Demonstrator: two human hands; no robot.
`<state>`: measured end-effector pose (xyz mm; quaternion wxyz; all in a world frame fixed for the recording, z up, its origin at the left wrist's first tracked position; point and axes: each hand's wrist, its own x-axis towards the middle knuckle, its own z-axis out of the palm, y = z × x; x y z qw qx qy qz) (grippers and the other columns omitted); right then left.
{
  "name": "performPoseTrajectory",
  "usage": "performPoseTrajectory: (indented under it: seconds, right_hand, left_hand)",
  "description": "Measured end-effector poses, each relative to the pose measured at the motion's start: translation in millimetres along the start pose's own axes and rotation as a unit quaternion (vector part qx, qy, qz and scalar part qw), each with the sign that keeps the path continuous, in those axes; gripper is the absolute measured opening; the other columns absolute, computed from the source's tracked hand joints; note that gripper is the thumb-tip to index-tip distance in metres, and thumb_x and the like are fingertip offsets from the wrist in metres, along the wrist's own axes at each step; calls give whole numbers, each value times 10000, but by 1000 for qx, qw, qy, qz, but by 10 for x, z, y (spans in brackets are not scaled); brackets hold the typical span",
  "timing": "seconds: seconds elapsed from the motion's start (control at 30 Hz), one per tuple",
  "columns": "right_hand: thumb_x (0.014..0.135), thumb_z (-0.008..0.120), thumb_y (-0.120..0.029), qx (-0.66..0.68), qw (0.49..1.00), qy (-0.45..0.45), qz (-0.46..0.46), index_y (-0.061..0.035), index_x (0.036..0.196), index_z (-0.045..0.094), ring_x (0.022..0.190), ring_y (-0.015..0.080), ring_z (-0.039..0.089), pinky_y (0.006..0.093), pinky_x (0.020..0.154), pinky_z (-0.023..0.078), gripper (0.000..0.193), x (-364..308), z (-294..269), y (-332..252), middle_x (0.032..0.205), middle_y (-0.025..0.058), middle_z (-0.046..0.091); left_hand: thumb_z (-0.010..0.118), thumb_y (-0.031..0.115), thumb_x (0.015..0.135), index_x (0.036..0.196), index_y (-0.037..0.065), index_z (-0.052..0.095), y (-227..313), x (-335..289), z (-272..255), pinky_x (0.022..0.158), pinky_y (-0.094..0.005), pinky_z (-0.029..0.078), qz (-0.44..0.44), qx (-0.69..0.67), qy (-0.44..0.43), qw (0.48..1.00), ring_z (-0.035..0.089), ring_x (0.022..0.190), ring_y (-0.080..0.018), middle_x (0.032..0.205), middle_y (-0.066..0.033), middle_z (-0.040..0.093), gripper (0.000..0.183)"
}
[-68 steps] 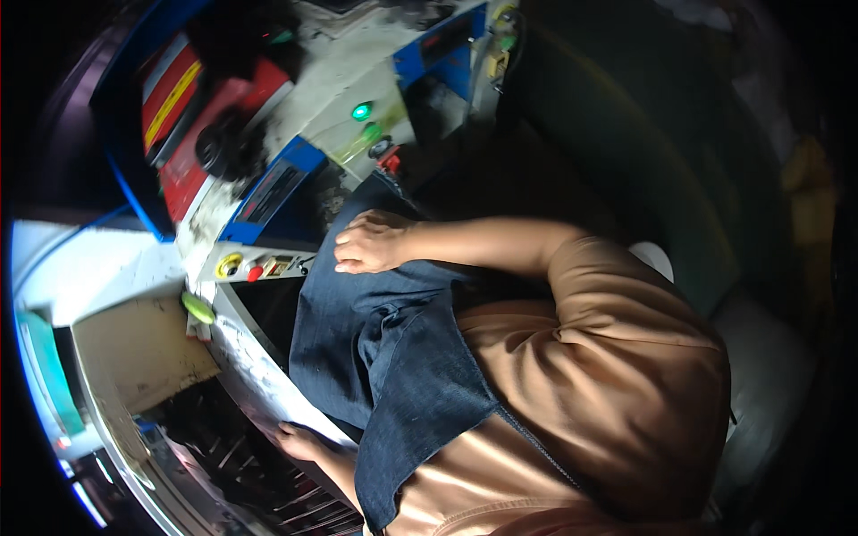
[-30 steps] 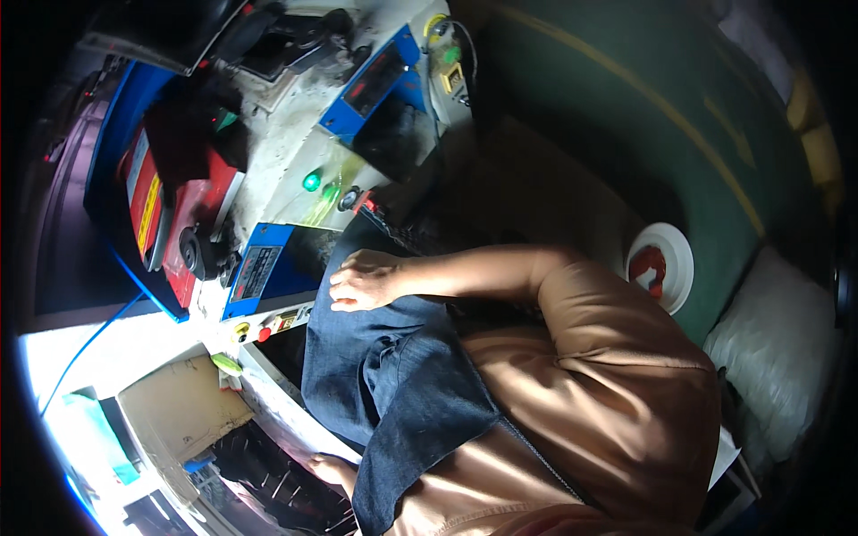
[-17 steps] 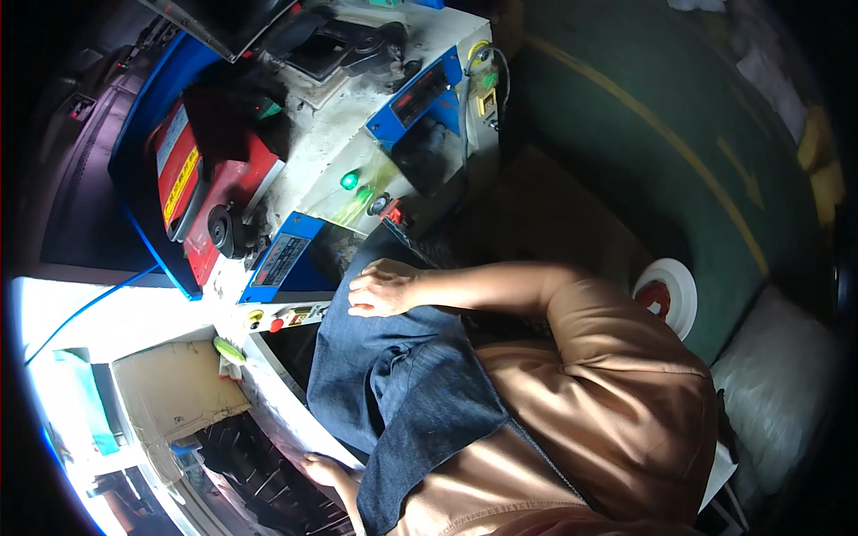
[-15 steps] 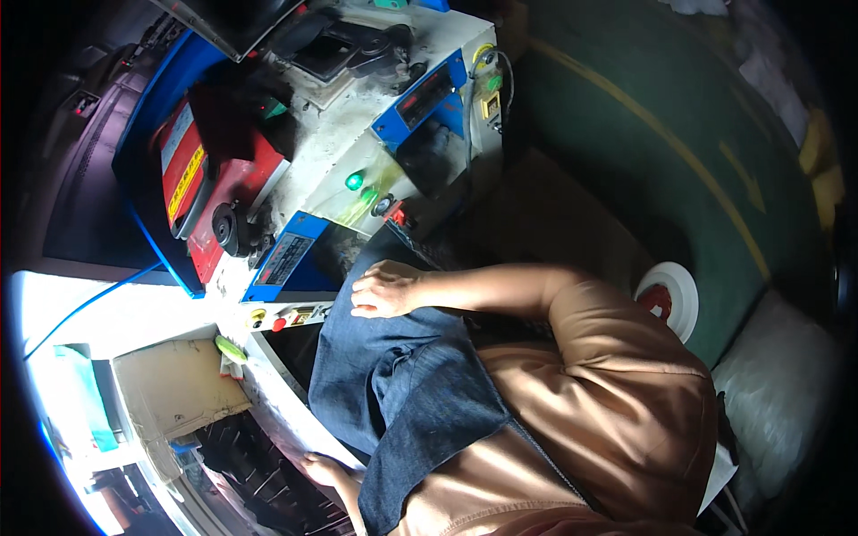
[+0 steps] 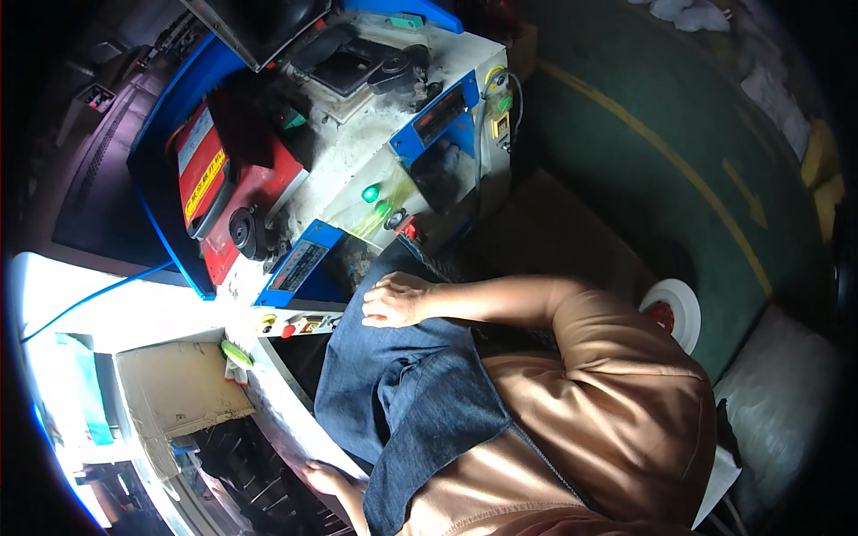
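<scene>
My right hand [image 5: 396,300] rests on dark blue denim [image 5: 357,375] over my leg, its fingers loosely bent and holding nothing. Lower in view, my left hand [image 5: 323,477] lies at the edge of a long white ledge [image 5: 279,406], fingers stretched out and nothing visible in them. Above the right hand stands a white machine [image 5: 357,170] with blue panels. A green button [image 5: 371,193] and a red switch [image 5: 407,229] are on its near face, close to that hand but untouched. Another red button [image 5: 288,330] sits lower left.
A red unit [image 5: 241,205] with a black knob is mounted on the machine, under a dark screen [image 5: 259,31]. A cardboard box [image 5: 183,384] stands by a dark rack [image 5: 259,482]. At right are a white round container [image 5: 686,313], a plastic bag [image 5: 778,402] and green floor [image 5: 626,170].
The whole scene has shifted slightly right and down in view. Both hands keep their places, on the denim and at the ledge.
</scene>
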<state>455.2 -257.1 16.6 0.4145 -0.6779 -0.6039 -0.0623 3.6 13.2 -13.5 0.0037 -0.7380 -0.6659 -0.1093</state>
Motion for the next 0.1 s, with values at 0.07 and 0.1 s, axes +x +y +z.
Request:
performPoseTrajectory:
  seconds: [0.07,0.1]
  right_hand:
    - [894,645,-298,-3,1000,-4,5,-97,702,586,674,281,639,404,657,517,284,3,-7,8,712,80,581]
    - [889,649,-305,-1,1000,-2,4,-94,702,589,681,284,640,398,665,519,289,0,-16,11,713,82,584]
  left_hand:
    - [398,343,1015,1142,-11,602,-20,6,27,848,-492,498,-3,8,1,1000,645,975,-416,1096,-236,661,428]
    - [398,343,1015,1142,-11,602,-15,23,37,848,-492,498,-2,7,2,1000,645,975,-416,1096,-236,661,428]
